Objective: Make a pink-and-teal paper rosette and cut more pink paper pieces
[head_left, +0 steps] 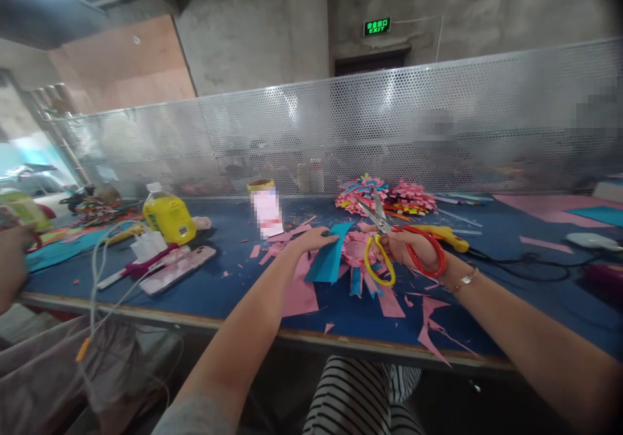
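Observation:
My left hand (316, 239) pinches the upper left edge of a blue paper piece (329, 256), which tilts over pink paper (299, 295) on the table. In my right hand (406, 247) are scissors (380, 269) with one yellow and one red handle loop; their blades are spread and point up and to the left. Between and below my hands lies a round pink and blue fringed paper piece (356, 248), partly covered by the blue paper. Pink scraps (433, 328) are scattered near the table's front edge.
Fringed paper flowers (413, 198) lie at the back by a perforated metal screen (292, 130). To the left are a yellow bottle (170, 217), a pink phone (178, 271), cables and another person's arm (13, 263). A yellow-handled tool (450, 237) with a black cord lies right.

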`<state>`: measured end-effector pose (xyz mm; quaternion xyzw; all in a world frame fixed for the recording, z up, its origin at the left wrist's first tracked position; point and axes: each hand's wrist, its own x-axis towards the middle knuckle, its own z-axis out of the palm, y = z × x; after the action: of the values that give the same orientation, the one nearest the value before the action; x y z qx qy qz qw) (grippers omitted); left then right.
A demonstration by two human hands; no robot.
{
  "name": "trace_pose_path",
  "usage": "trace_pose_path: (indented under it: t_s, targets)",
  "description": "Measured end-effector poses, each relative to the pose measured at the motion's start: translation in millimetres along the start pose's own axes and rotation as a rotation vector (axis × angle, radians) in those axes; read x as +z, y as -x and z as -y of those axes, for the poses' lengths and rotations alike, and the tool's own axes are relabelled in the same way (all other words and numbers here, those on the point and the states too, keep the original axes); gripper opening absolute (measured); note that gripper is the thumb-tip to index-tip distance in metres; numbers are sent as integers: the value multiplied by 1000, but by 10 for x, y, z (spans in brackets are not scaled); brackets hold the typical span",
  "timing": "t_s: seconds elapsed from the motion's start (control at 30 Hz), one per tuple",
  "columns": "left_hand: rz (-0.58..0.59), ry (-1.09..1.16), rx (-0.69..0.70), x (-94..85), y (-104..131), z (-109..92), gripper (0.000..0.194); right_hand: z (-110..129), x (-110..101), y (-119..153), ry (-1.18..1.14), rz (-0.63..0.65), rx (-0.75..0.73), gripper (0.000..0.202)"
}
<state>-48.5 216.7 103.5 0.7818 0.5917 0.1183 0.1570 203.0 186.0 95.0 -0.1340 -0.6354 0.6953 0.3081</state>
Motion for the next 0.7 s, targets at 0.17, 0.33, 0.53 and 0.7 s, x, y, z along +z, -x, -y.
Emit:
trace_pose_path:
  t_s: [0.17, 0.33, 0.53, 0.7]
  targets:
    - [46, -13, 55, 58, -9, 3, 69, 8, 24, 3, -18, -38, -2, 41]
    - [-12, 193, 69, 81, -34, 28, 75, 56, 90, 0, -30, -137, -24, 36]
    - [-311, 552, 9, 49, -57, -9, 65, 52, 53, -26, -61, -228, -64, 29]
    - [-445, 948, -29, 19, -91, -25, 45, 53, 46, -41, -63, -296, -85, 29]
